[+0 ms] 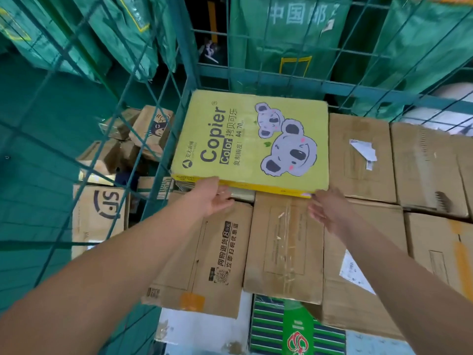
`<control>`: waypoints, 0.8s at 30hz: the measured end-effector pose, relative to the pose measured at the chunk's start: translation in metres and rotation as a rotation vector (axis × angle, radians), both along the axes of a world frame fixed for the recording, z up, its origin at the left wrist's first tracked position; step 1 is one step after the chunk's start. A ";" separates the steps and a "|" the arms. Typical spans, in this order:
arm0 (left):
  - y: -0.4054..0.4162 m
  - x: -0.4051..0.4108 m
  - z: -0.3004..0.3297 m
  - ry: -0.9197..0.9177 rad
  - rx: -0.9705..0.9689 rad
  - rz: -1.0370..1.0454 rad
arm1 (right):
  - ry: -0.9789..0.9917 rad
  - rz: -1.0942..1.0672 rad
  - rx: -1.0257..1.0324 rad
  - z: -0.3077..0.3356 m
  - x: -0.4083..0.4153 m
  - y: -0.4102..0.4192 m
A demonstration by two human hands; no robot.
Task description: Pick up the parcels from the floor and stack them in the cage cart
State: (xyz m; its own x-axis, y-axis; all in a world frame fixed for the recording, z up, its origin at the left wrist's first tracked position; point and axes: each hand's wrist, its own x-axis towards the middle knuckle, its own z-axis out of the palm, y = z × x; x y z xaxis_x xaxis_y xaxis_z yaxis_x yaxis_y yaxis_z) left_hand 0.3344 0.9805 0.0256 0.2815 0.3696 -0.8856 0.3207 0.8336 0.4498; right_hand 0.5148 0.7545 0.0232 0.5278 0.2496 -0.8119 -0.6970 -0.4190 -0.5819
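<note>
A flat yellow "Copier" paper box (253, 142) with koala drawings lies on top of brown cardboard parcels (284, 247) inside the green wire cage cart (190, 80), in its far left corner. My left hand (215, 198) is at the box's near left corner, thumb against the front edge and fingers loosely spread just below it. At the near right corner my right hand (327, 211) has relaxed fingers, and its fingertips reach the edge. Neither hand grips the box.
Through the cage's left mesh wall, several parcels lie on the green floor, among them a "JS" box (99, 213) and a cat-print box (153, 129). Green mail bags (289, 39) hang behind the cart. A green striped box (297, 326) sits at the cart's near side.
</note>
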 end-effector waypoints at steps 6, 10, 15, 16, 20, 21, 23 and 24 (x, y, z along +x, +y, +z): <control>0.009 -0.006 -0.009 -0.007 0.016 0.038 | -0.095 -0.028 0.021 -0.017 -0.006 0.010; -0.001 -0.011 -0.019 -0.065 0.031 0.069 | -0.104 -0.034 0.062 -0.021 -0.008 0.002; -0.013 -0.021 -0.017 -0.102 0.068 0.020 | -0.125 -0.036 0.112 -0.012 -0.021 -0.005; -0.016 -0.022 -0.013 -0.094 0.086 -0.010 | -0.132 -0.024 0.121 -0.007 -0.027 -0.006; -0.029 -0.028 0.015 -0.085 0.159 -0.177 | -0.114 -0.026 0.148 0.018 -0.060 -0.009; -0.034 -0.030 0.027 -0.096 0.181 -0.251 | -0.107 -0.028 0.158 0.025 -0.068 -0.011; -0.051 -0.035 0.060 -0.133 0.229 -0.447 | -0.104 -0.018 0.208 0.053 -0.085 -0.019; -0.060 -0.038 0.077 -0.156 0.241 -0.540 | -0.101 -0.006 0.222 0.068 -0.093 -0.022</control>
